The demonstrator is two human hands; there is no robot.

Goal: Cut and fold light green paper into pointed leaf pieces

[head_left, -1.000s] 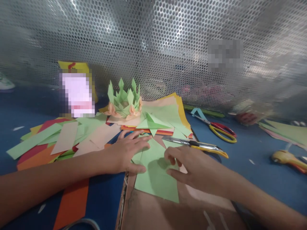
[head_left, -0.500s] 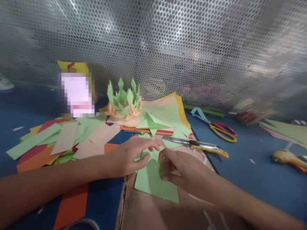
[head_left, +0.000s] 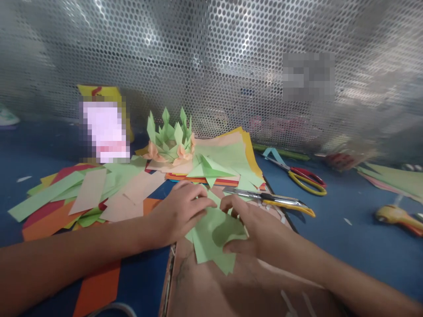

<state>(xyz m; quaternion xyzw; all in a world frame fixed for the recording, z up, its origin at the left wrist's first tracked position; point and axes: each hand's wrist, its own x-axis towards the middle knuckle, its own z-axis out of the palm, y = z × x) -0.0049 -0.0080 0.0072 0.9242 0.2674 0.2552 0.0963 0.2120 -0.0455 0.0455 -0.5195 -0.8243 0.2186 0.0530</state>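
Light green paper [head_left: 211, 240] lies turned at an angle over more green paper on the brown board. My left hand [head_left: 183, 211] is closed on its upper left edge, fingers bent over the sheet. On the right side, my right hand [head_left: 256, 224] holds the edge, with fingers curled and the thumb low; its fingertips are partly hidden. Just beyond the hands sit a craft knife [head_left: 261, 195] and a yellow handle [head_left: 292, 208] beside it. A folded green paper piece [head_left: 209, 169] rests on stacked colored sheets [head_left: 231, 145].
A green paper crown-like model [head_left: 170, 141] stands at the back. Paper strips [head_left: 87, 191] pile up at left. Scissors [head_left: 307, 180] and a yellow tool [head_left: 393, 215] lie at right. A perforated metal panel [head_left: 211, 57] rises behind the blue table [head_left: 350, 246].
The green paper has turned, and a layer with pointed corners now shows beneath it. My left fingers have come down onto its edge; my right hand has spread a little.
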